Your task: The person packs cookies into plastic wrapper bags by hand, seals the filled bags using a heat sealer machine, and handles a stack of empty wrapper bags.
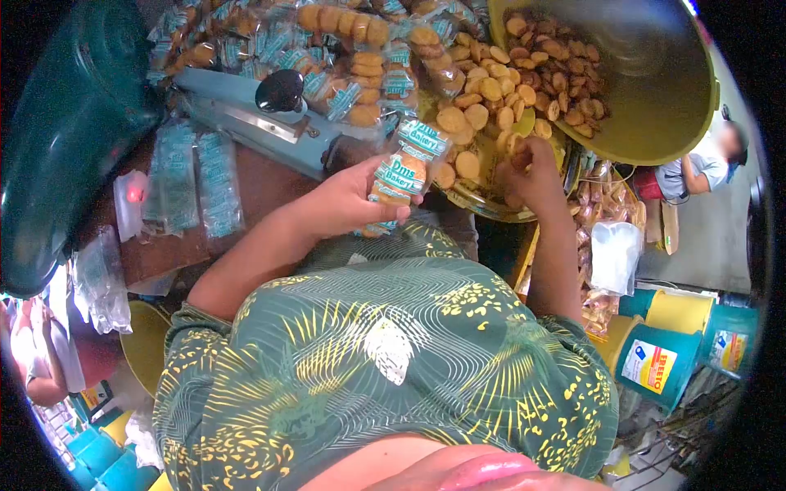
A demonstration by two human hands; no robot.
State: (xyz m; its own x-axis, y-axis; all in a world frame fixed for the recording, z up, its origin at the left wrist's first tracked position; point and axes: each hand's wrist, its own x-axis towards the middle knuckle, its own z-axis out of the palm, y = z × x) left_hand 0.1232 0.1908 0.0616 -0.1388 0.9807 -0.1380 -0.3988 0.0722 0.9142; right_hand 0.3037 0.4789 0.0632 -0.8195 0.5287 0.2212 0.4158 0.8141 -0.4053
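My left hand [352, 196] is wrapped round a clear packet of cookies [401, 173] with teal "Bakery" lettering, held upright in front of my chest. My right hand [534, 173] is over the near right side of a wide basin [491, 214] of loose round cookies [467, 164]. Its fingers are bent together, apparently on a cookie [509, 146] at the fingertips, partly hidden by them. Beyond the left hand lies a blue bar heat sealer [237, 98] with a black knob [280, 90].
Filled cookie packets [327, 90] pile up behind the sealer. Flat printed bags [196, 176] lie on the brown table [155, 245]. A tilted yellow tub [655, 82] holds darker cookies. A dark green container [74, 139] stands left. Buckets [655, 360] and people [696, 168] are at the sides.
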